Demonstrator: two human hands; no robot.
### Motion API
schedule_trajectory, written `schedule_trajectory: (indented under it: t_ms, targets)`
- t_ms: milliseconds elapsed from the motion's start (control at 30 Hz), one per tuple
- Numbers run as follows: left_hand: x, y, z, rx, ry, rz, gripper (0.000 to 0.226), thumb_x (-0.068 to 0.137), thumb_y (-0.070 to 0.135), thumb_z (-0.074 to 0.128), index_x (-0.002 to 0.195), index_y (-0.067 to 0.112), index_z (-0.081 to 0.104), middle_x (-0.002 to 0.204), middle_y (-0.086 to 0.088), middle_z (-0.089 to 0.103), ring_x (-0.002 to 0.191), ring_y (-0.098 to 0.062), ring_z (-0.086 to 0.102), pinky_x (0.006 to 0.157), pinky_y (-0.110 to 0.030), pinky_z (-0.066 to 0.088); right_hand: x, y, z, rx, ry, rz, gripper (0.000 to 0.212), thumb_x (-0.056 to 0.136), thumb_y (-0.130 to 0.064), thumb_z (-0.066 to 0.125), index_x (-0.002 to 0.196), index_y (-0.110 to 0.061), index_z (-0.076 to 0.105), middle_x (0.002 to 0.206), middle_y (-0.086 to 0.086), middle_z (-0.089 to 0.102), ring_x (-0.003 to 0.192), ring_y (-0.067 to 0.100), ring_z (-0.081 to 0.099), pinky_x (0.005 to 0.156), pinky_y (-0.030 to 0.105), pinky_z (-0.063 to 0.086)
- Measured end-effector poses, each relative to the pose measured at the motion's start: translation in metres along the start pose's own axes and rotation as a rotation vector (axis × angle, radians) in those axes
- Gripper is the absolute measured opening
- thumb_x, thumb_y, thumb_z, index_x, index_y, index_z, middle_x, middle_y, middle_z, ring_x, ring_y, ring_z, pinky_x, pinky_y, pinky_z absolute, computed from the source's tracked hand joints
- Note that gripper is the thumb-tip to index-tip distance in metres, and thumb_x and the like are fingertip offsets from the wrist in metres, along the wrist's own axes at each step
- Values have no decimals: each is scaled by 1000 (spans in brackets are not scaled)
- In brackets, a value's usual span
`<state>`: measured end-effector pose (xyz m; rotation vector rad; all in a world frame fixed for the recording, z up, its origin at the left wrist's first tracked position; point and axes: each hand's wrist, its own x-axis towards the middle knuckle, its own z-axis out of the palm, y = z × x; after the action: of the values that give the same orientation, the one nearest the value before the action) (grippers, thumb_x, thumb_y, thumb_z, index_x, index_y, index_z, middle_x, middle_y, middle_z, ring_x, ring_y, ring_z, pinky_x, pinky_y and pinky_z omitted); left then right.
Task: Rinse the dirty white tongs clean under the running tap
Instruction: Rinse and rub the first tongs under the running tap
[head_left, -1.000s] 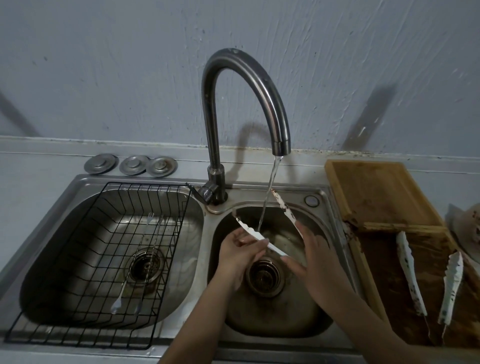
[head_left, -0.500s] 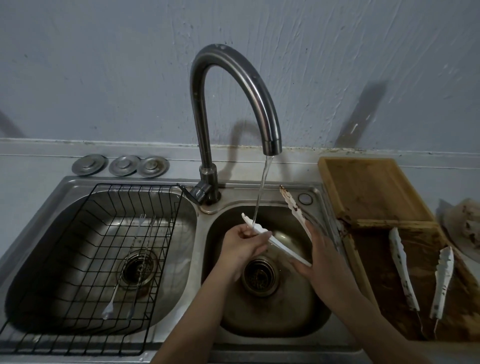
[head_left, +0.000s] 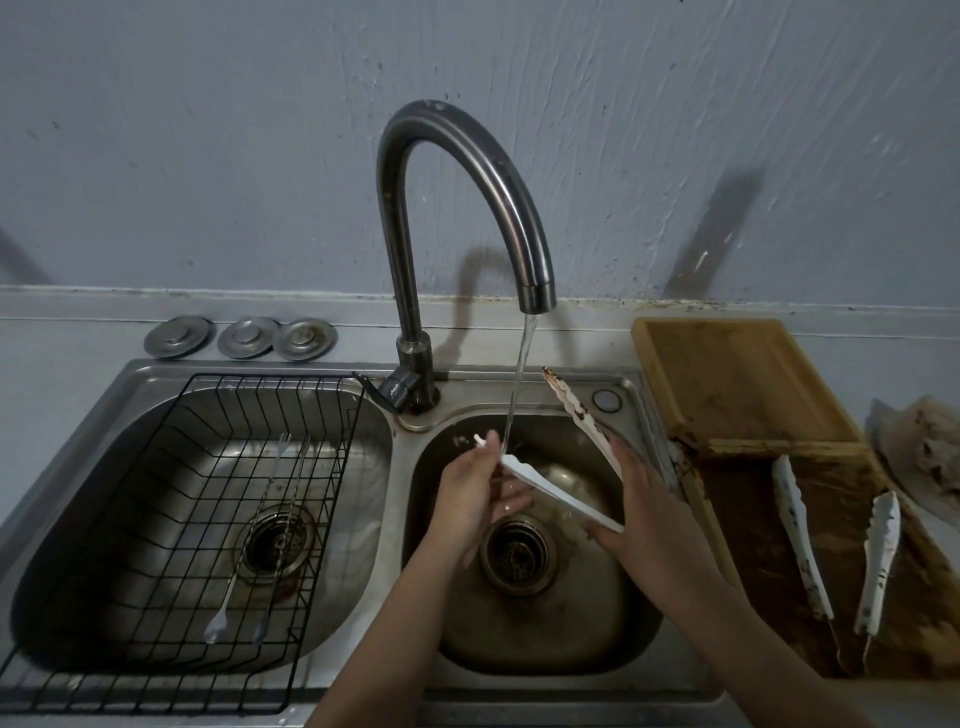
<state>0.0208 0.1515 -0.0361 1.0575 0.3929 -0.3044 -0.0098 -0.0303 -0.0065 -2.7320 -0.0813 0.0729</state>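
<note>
Over the right-hand basin (head_left: 524, 623), both hands grip the white tongs (head_left: 550, 488): right hand (head_left: 654, 514) at the hinge, left hand (head_left: 475, 488) steadying one arm under the tap (head_left: 467, 208) stream, apparently for rinsing.

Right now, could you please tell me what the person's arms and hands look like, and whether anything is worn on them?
Both forearms are bare to the frame edge: no sleeves show. The left hand and right hand wear no gloves, rings, watch or bracelet that I can see.

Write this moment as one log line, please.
left hand: rubs lower tong arm | right hand: holds tongs | stream: hits lower arm | upper arm: stained
</note>
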Motion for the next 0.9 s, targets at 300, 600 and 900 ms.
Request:
schedule_trajectory:
  t_ms: [300, 600, 900]
  targets:
    - [-1, 14, 0, -64, 118, 80, 34, 92, 32, 55, 76, 3, 62, 57, -11, 64, 50, -19, 57, 49, -26, 55, 11, -5, 0, 179, 56, 27, 105, 61, -23, 85, 141, -28, 18, 136, 2, 48, 118, 19, 53, 90, 30, 47]
    - [-10, 59, -10, -100, 136, 238, 13, 88, 19, 62, 83, 7, 61, 73, -9, 68, 61, -16, 66, 57, -25, 59, 41, -35, 2, 179, 70, -26, 73, 63, -30, 84, 120, -22, 40, 85, -18, 46, 73, -4, 49, 47, 7, 27]
    - [-14, 76, -25, -140, 132, 314, 28, 92, 3, 51, 119, -3, 54, 104, -20, 63, 93, -28, 68, 76, -35, 60, 65, -49, 2, 420, 16, -43, 58, 54, -46, 84, 88, -25, 42, 75, -8, 51, 64, 4, 49, 47, 15, 35]
